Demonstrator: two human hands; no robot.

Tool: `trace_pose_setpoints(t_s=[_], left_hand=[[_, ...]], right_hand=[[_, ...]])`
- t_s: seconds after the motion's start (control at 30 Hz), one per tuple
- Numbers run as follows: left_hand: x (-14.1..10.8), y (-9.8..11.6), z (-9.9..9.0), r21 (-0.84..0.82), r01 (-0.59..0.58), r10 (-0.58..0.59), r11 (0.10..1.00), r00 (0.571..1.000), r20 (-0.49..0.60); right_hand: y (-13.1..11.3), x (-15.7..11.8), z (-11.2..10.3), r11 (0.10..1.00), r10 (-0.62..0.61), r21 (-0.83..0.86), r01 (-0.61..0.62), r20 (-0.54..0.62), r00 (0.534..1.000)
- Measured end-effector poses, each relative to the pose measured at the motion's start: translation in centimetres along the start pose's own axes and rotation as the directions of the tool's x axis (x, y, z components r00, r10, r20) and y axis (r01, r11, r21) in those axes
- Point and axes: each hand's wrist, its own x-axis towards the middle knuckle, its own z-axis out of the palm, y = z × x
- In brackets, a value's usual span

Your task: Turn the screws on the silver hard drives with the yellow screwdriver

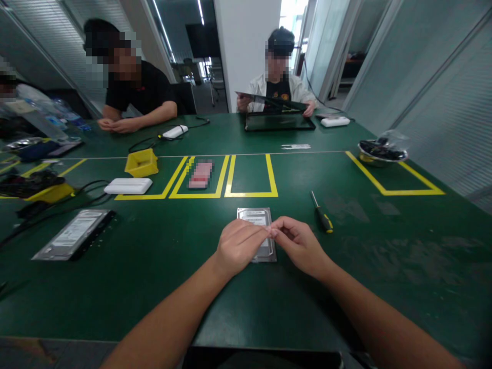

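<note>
A silver hard drive (pixel 254 214) lies flat on the green table in front of me, partly hidden by my hands. Above it, my left hand (pixel 239 247) and my right hand (pixel 302 248) meet at the fingertips, both pinched closed. Whatever the fingers may hold between them is too small to make out. To the right of my right hand rests a screwdriver (pixel 325 220) with a black and yellow handle, its shaft pointing away from me. A larger hard drive (pixel 73 231) lies farther left, with several tiny bits beside it.
Yellow tape frames (pixel 249 195) mark the table, one holding a pinkish blurred item (pixel 201 174). Left are a yellow bin (pixel 141 163) and a white power bank (pixel 128 186); right, a metal bowl (pixel 382 154). Opposite, a person handles a dark panel (pixel 279 122); another sits left.
</note>
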Motion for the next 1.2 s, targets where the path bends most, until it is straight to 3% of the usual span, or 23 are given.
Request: trace_pose_setpoints(t_s=[0.33,0.5,0.63,0.8,0.93,1.2], left_hand=[[-0.4,-0.6,0.5,0.127,0.048,-0.048,0.991,0.999,0.000],[-0.5,-0.7,0.6,0.153,0.141,-0.140,0.978,0.990,-0.022],[0.1,-0.4,0.4,0.070,0.260,-0.258,0.963,0.966,-0.033],[0.5,0.0,-0.2,-0.055,0.431,-0.434,0.900,0.899,-0.051],[0.3,-0.2,-0.4,-0.135,0.467,-0.472,0.874,0.882,-0.009],[0.2,-0.6,-0.5,-0.206,0.507,-0.521,0.837,0.854,-0.013]], right_hand=[[-0.8,0.0,0.1,0.996,-0.010,0.092,0.002,0.091,0.996],[-1.0,-0.2,0.1,0.976,-0.134,-0.156,0.152,0.123,0.983],[-0.1,0.0,-0.1,0.890,-0.251,-0.369,0.269,0.098,0.963],[1.3,0.3,-0.6,0.732,-0.256,-0.645,0.221,0.040,0.966],[2.0,0.5,-0.9,0.669,-0.242,-0.716,0.202,0.046,0.969],[2.3,0.4,-1.2,0.657,-0.235,-0.726,0.204,0.060,0.970]])
